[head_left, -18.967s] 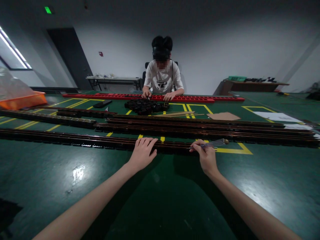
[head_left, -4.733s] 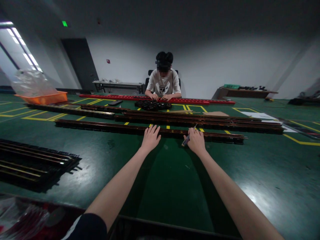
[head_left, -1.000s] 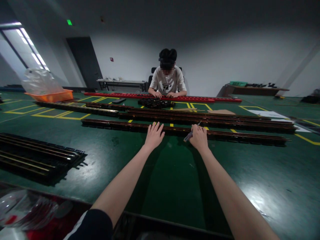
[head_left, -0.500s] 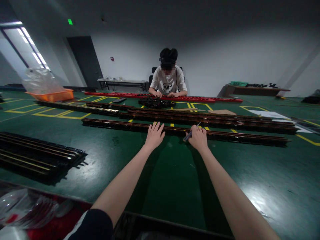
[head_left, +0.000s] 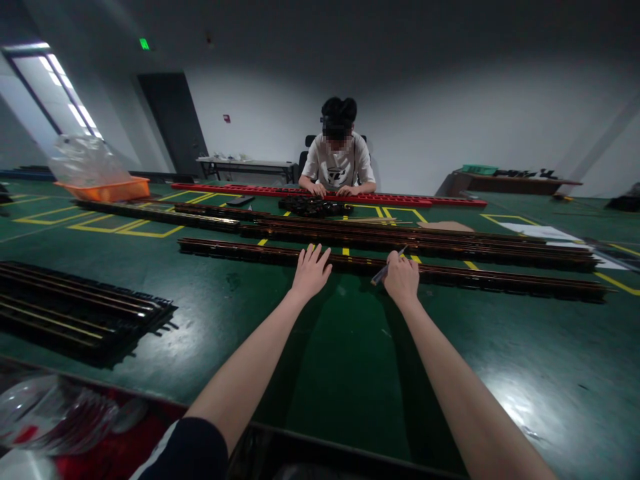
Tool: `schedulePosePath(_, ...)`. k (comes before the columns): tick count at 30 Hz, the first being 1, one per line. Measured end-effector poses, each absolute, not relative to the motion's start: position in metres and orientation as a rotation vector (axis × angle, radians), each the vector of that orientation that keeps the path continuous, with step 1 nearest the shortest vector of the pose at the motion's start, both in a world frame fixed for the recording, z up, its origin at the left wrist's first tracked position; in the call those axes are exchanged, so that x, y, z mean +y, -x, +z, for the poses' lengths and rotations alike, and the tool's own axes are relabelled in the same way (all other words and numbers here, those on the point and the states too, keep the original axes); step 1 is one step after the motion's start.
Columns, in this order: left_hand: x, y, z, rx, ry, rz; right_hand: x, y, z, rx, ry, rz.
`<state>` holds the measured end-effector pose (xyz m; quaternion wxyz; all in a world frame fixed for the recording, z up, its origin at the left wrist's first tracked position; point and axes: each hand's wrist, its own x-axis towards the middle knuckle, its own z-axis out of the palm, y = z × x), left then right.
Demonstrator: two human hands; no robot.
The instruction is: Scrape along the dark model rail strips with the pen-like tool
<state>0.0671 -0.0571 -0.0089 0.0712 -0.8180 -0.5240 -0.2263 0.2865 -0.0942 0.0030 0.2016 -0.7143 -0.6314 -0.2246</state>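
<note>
A long dark strip [head_left: 500,281] with copper-coloured lines lies crosswise on the green table [head_left: 345,373]. My left hand [head_left: 311,272] rests on its near edge, fingers spread, holding nothing. Farther right, my right hand [head_left: 403,275] is closed around a thin grey pen-like tool [head_left: 381,275] and touches the same strip. Behind this strip lies a bundle of similar strips [head_left: 450,245], with another strip [head_left: 160,215] to its left.
More dark strips [head_left: 75,307] lie stacked at the left. An orange basket [head_left: 107,189] holds clear plastic bags. Opposite, a person [head_left: 337,160] works at a long red strip [head_left: 410,199], behind a dark pile [head_left: 310,206]. White papers [head_left: 535,231] lie at the right.
The nearest long strip has shifted to the right under my hands. My right hand has moved slightly right with the tool. My left hand has hardly moved.
</note>
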Motion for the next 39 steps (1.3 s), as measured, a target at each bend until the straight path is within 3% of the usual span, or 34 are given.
schedulePosePath(10, -0.056, -0.066, -0.011, -1.553, 2.458, -0.705, -0.09, -0.292, -0.003, -1.858, 1.762, -0.552)
schedulePosePath(39, -0.057, -0.067, -0.009, -1.562, 2.473, -0.679, -0.094, -0.281, 0.003, -1.824, 1.918, -0.585)
